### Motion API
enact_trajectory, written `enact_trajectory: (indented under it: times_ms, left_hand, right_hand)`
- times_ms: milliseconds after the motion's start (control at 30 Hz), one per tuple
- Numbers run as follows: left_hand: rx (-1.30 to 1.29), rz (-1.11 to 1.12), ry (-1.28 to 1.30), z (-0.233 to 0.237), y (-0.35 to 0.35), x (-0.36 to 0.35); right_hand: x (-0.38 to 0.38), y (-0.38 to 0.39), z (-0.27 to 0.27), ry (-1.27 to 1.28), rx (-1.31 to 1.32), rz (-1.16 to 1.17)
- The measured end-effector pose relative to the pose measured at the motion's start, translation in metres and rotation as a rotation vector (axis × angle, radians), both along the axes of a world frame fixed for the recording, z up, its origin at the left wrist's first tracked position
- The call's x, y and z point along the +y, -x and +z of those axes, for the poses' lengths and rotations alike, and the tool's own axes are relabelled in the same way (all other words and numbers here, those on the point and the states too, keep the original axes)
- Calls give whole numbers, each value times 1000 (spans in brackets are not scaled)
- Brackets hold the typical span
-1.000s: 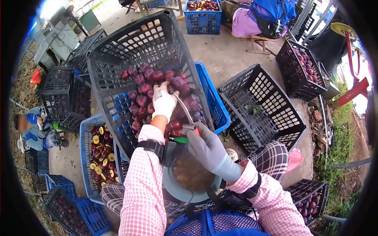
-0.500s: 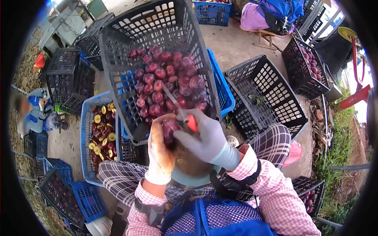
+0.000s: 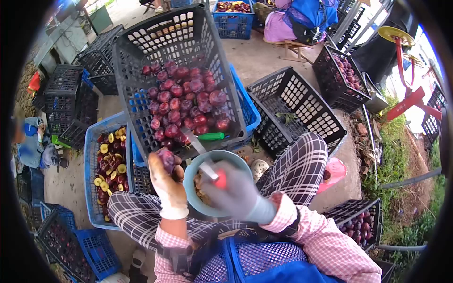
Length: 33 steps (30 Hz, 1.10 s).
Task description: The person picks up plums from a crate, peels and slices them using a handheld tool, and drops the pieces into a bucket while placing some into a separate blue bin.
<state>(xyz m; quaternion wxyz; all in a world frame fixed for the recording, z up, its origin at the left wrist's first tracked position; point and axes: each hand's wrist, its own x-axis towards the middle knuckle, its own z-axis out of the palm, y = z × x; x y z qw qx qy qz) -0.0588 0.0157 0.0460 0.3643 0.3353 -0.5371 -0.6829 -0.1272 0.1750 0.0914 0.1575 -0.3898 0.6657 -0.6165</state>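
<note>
My left hand (image 3: pixel 167 188), in a stained whitish glove, is closed around a dark red plum (image 3: pixel 166 160) at the near edge of a black crate (image 3: pixel 123 89). My right hand (image 3: pixel 236 193), in a grey glove and smeared by motion, grips a knife by its red handle (image 3: pixel 220 178). Its blade (image 3: pixel 194 142) points up toward the crate. Beneath the right hand, a light blue-grey bowl (image 3: pixel 191 177) holds brownish bits that I cannot make out clearly. Many whole plums (image 3: pixel 174 104) fill the tilted crate, where a green handle (image 3: pixel 211 136) also lies.
On the left, a blue crate (image 3: pixel 89 174) holds cut plums with yellow flesh. A black crate (image 3: pixel 302 89) with some leaves stands to the right. More plum-filled crates (image 3: pixel 337 80) stand farther off. Another person (image 3: pixel 37 141) sits at far left.
My right hand has moved down and away from the plum, over the bowl, with the knife. My left hand has shifted left and down, still around the plum. The view has shifted.
</note>
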Motion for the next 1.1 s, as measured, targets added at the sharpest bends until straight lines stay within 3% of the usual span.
enact_trajectory:
  times_ms: [33,100,133,167,233,300,333,367,433,467,500,567,633,800,1033,1100]
  left_hand:
    - [121,73,-429,4,0,-2]
    - [180,-22,-556,10,-4,3]
    - [214,-80,-597,6,-4,5]
    - [245,-134,-638,2,-4,9]
    - [280,-254,-771,9,-1,16]
    - [272,-291,-776,16,2,26]
    - [357,-455,-772,10,-4,24]
    - [357,-451,-775,14,-3,30]
    - [176,-214,-686,31,-2,48]
    - [180,-286,-509,35,-3,49]
    - [181,-276,-510,36,-5,51]
    - [169,-209,-243,36,-10,55]
    - [247,-246,-349,33,-16,51]
    - [340,-197,-242,39,-19,57]
    - [226,-201,-50,26,-32,47]
    - [39,-92,278,27,-29,45]
  right_hand:
    - [8,11,0,-142,135,-186]
    - [25,43,-1,-299,292,-447]
    - [35,60,-18,-362,119,-523]
    - [43,69,-18,-261,76,-564]
    - [52,69,-23,-65,-81,-530]
    - [45,42,14,-116,-143,-316]
    - [40,30,7,-97,-127,-211]
    - [35,20,1,-77,-111,-105]
    - [27,5,8,-167,89,62]
    - [20,-1,7,-169,190,76]
    - [12,-4,2,-117,346,48]
    - [8,-10,12,-190,382,12]
    - [5,-14,15,-198,438,-6]
    - [2,-21,17,-175,521,-58]
    - [-9,-26,-15,-291,625,-13]
    - [-22,-26,-29,-274,606,-42]
